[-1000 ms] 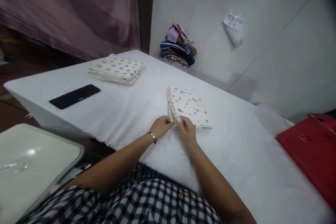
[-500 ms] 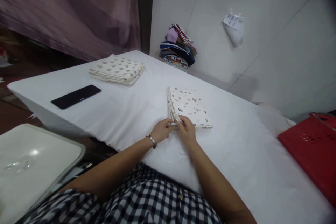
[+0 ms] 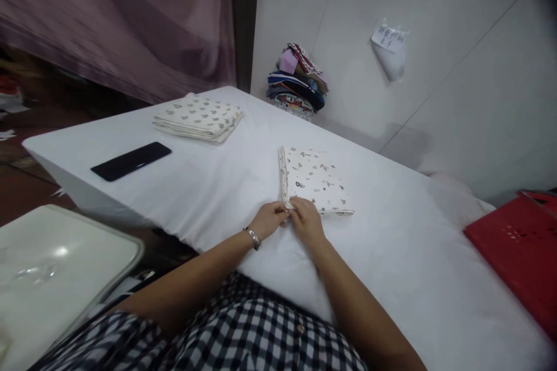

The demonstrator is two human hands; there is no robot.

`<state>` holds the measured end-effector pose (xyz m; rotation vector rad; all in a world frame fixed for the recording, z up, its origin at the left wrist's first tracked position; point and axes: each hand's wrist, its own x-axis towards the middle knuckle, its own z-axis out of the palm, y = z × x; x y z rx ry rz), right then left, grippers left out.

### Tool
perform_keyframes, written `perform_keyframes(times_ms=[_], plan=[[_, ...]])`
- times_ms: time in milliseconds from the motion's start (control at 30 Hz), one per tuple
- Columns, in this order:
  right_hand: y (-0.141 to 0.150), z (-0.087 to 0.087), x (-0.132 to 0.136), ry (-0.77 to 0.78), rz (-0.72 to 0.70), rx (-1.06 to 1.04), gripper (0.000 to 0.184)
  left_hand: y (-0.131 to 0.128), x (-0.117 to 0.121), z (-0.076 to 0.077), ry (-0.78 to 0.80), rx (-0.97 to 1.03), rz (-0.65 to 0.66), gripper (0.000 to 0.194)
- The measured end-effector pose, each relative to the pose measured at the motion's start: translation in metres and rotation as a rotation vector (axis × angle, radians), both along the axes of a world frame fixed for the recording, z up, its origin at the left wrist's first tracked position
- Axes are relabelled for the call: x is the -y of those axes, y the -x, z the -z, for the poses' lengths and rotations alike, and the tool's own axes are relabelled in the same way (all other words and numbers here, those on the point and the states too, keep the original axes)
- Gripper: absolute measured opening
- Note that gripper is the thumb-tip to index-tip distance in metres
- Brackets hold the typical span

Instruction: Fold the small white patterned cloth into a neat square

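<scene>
A small folded white cloth [image 3: 315, 179] with a scattered dark print lies on the white-covered table [image 3: 204, 179]. Both hands meet at its near left corner. My left hand [image 3: 270, 219], with a watch on the wrist, pinches the stacked edge with its fingers curled. My right hand [image 3: 308, 221] presses and pinches the same corner from the right. The fingertips of both hands are partly hidden by each other.
A second folded cloth [image 3: 198, 118] with a grey print lies at the far left, and a black phone [image 3: 130, 160] in front of it. A pile of coloured fabrics [image 3: 298, 82] leans at the wall. A red basket [image 3: 517, 249] stands at the right, a white lidded bin [image 3: 56, 266] at the near left.
The open layers at the cloth's left edge have been pressed flat together. Both hands stayed at the near corner, shifting slightly. The view drifted a little.
</scene>
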<state>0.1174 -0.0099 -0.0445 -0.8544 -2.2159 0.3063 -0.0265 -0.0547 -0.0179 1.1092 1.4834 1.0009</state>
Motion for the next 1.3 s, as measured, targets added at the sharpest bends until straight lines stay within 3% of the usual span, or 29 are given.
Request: perform_keyframes(times_ms=[233,467,700,800,933,1100,1167,1300], plan=[[-0.002,0.001,0.001,-0.011,-0.01,0.004,0.026,0.003,0.0,0.001,0.049,0.114,0.026,0.014],[-0.002,-0.003,0.003,-0.029,-0.037,0.052,0.027,0.0,-0.005,-0.002,0.119,0.298,-0.137,0.035],[-0.009,-0.014,0.01,0.016,-0.085,0.224,0.033,-0.001,-0.021,-0.002,0.204,0.181,-0.112,0.054],[-0.026,-0.014,0.005,0.01,-0.037,0.209,0.034,-0.001,-0.023,-0.002,0.19,0.127,-0.093,0.046],[-0.078,-0.013,-0.022,0.043,0.279,0.061,0.028,-0.002,-0.021,-0.006,0.188,0.085,-0.097,0.041],[-0.147,-0.018,-0.049,0.344,0.621,-0.084,0.029,-0.002,-0.021,-0.01,0.212,0.108,-0.111,0.05],[-0.158,-0.021,-0.048,0.451,0.607,-0.08,0.035,-0.002,-0.022,-0.012,0.219,0.168,-0.126,0.052],[-0.153,-0.02,-0.039,0.528,0.432,-0.053,0.05,-0.001,-0.023,-0.016,0.193,0.356,-0.103,0.044]])
